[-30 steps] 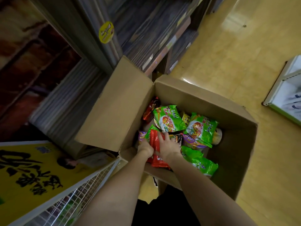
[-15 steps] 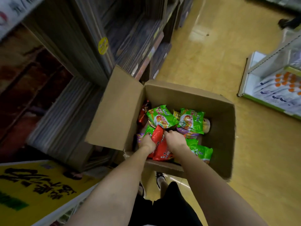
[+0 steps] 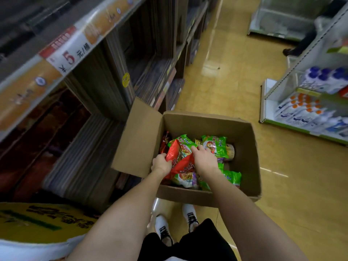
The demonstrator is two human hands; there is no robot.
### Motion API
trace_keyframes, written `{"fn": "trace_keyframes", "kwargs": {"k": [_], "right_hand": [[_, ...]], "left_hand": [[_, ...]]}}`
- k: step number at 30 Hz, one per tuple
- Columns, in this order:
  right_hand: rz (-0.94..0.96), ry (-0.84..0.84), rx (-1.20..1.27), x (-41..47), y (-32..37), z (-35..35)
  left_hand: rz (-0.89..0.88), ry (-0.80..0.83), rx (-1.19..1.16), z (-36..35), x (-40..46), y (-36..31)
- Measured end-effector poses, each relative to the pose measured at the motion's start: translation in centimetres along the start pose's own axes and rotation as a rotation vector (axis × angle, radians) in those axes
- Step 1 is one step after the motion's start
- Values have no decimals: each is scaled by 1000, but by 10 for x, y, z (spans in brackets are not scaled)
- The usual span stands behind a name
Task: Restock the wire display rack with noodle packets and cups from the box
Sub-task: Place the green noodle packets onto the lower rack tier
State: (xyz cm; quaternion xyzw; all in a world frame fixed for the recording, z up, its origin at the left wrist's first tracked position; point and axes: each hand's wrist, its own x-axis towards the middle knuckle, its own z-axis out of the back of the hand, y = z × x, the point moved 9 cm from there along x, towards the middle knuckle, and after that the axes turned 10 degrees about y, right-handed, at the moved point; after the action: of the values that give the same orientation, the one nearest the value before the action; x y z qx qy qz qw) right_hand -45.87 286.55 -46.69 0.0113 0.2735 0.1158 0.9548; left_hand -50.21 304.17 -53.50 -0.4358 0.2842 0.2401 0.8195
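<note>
An open cardboard box (image 3: 243, 132) stands on the floor in front of me, holding green, red and purple noodle packets and a noodle cup (image 3: 230, 151) on its side. Both hands are inside it. My left hand (image 3: 161, 164) grips the left edge of red noodle packets (image 3: 181, 162). My right hand (image 3: 204, 159) holds their right side, fingers curled over the top. A green packet (image 3: 216, 146) lies behind my right hand. Of the display rack only its yellow sign (image 3: 37, 221) shows, at the lower left.
Store shelving (image 3: 113, 81) with a price strip runs along the left. A white shelf unit (image 3: 305, 102) with bottles stands at the right, and a person's leg shows at the far right. Yellow floor (image 3: 235, 76) stretches ahead. My shoes are just below the box.
My head has lifted, so more of the aisle shows. Both hands have raised the red packets higher above the other packets in the box.
</note>
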Motion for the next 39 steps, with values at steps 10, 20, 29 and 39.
{"fn": "trace_keyframes", "kwargs": {"k": [10, 20, 29, 39], "right_hand": [[42, -151, 87, -32, -14, 35], [250, -301, 235, -95, -20, 74], [444, -304, 189, -148, 36, 76], [673, -313, 117, -234, 149, 45]], "left_hand": [[-145, -89, -102, 31, -53, -22], [-164, -263, -21, 36, -141, -34], [-116, -443, -75, 46, -255, 9], [-3, -613, 114, 69, -373, 87]]}}
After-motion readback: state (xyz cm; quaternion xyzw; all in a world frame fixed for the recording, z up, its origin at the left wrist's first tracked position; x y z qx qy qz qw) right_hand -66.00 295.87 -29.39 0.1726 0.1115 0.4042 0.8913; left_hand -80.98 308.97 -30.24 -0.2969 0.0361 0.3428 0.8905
